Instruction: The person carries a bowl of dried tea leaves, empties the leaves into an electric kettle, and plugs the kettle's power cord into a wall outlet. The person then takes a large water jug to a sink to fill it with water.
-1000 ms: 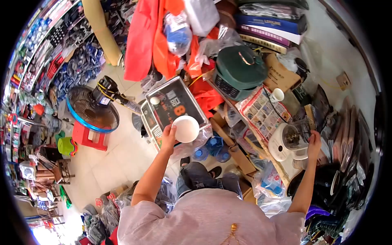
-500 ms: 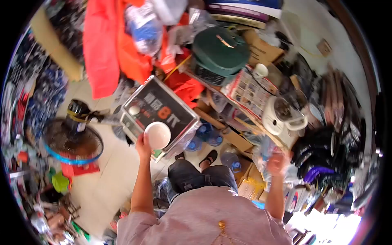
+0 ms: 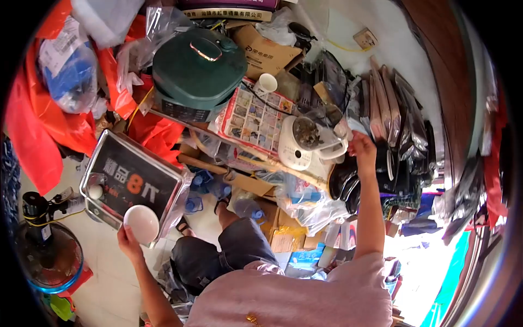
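A white bowl (image 3: pixel 143 224) is in my left hand (image 3: pixel 129 245), gripped at its near left rim. It is over the front corner of a dark-topped, plastic-wrapped box (image 3: pixel 139 169) with printed characters. A small white round item (image 3: pixel 95 191) lies on that box's left part. My right hand (image 3: pixel 362 151) is stretched out beside the handle of a white electric kettle (image 3: pixel 297 144), fingers partly bent and apart. Contact with the handle is hard to make out. Dark pieces show through the kettle's clear top. A pale item (image 3: pixel 357 126) is just beyond my right fingers.
A dark green lidded cooker (image 3: pixel 199 68), a white cup (image 3: pixel 266 83) and a printed sheet (image 3: pixel 256 117) share the table. Wrapped flat packs (image 3: pixel 384 106) stand at the right. A fan (image 3: pixel 49 250) stands on the floor at left; blue-tinted bottles (image 3: pixel 201 185) lie under the table.
My view has swung to the right. My right hand has moved forward to beside the kettle's handle. My left hand still holds the white bowl over the box's corner.
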The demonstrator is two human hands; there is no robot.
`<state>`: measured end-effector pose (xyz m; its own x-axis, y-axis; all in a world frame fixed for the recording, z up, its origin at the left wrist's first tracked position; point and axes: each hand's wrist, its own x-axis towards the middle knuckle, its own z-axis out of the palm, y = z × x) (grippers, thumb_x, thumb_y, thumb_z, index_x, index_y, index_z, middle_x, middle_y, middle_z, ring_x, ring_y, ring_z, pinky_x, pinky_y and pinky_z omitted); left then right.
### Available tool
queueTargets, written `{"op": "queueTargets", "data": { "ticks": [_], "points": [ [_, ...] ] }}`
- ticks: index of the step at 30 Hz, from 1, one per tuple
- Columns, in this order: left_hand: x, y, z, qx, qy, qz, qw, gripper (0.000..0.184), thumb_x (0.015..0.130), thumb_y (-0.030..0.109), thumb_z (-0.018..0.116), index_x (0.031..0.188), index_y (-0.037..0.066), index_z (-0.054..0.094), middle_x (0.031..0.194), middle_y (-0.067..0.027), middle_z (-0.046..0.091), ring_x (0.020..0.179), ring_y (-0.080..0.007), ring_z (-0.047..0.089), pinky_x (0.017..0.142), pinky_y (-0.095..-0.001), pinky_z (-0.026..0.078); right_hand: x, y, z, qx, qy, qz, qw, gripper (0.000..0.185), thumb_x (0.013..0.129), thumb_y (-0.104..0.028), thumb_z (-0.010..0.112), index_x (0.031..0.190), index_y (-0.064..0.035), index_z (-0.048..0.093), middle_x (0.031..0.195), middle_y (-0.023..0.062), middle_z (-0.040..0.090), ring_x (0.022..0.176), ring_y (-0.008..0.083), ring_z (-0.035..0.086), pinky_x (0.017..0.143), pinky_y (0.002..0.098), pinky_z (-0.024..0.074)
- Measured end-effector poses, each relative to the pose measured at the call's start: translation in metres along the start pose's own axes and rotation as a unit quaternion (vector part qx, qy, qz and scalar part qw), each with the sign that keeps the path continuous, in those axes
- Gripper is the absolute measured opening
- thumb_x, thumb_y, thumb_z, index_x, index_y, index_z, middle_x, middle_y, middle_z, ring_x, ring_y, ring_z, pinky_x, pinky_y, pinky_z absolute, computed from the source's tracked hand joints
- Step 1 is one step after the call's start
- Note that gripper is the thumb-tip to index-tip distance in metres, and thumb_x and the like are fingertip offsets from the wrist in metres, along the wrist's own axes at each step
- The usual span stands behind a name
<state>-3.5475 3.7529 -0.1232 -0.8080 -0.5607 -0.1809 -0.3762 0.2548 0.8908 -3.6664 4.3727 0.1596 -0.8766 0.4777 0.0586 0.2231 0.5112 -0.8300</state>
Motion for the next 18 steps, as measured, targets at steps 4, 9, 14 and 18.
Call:
{"op": "queueTargets", "data": {
  "ticks": [4,9,14,18],
  "points": [
    [-0.007,-0.033,-0.001,0.038,0.039,-0.049,0.997,0.032,0.089,0.024,0.049,0.105,-0.002,0.056,0.095,-0.0092,0.06,0.084,-0.0168,0.055,0.075,-0.0305,0.045,0.126,0.026,-0.014,0.004,0.024,0.084,0.996,0.027,0.085,-0.022,0.055,0.106,-0.0061,0.056,0.072,0.0011,0.058,0.055,0.0084,0.054,0.047,0.0201,0.0409],
    [-0.039,-0.003,0.001,-0.093,0.177,-0.142,0.969,0.04,0.091,0.033,0.041,0.121,0.007,0.047,0.103,-0.0069,0.053,0.084,-0.0152,0.053,0.072,-0.0283,0.045,0.236,0.076,-0.017,-0.047,0.04,0.155,0.986,0.033,0.082,-0.018,0.057,0.113,-0.0057,0.053,0.078,0.005,0.059,0.054,0.0115,0.055,0.041,0.0229,0.0427],
    [-0.096,0.0,0.014,-0.022,0.302,-0.168,0.938,0.04,0.091,0.034,0.041,0.121,0.007,0.047,0.107,-0.0085,0.052,0.088,-0.0156,0.052,0.073,-0.0269,0.043,0.291,0.128,-0.023,-0.21,0.058,0.193,0.957,0.034,0.081,-0.015,0.053,0.113,-0.0036,0.054,0.089,0.0113,0.061,0.062,0.0172,0.06,0.047,0.0274,0.047],
    [-0.156,-0.098,-0.011,-0.043,0.273,-0.27,0.923,0.041,0.09,0.036,0.044,0.119,0.007,0.048,0.103,-0.0059,0.056,0.081,-0.0156,0.054,0.063,-0.0274,0.044,0.287,0.108,-0.009,-0.549,0.138,0.065,0.822,0.03,0.081,-0.021,0.053,0.109,-0.0125,0.057,0.096,0.0107,0.061,0.085,0.0286,0.059,0.07,0.0404,0.0481]
  ]
}}
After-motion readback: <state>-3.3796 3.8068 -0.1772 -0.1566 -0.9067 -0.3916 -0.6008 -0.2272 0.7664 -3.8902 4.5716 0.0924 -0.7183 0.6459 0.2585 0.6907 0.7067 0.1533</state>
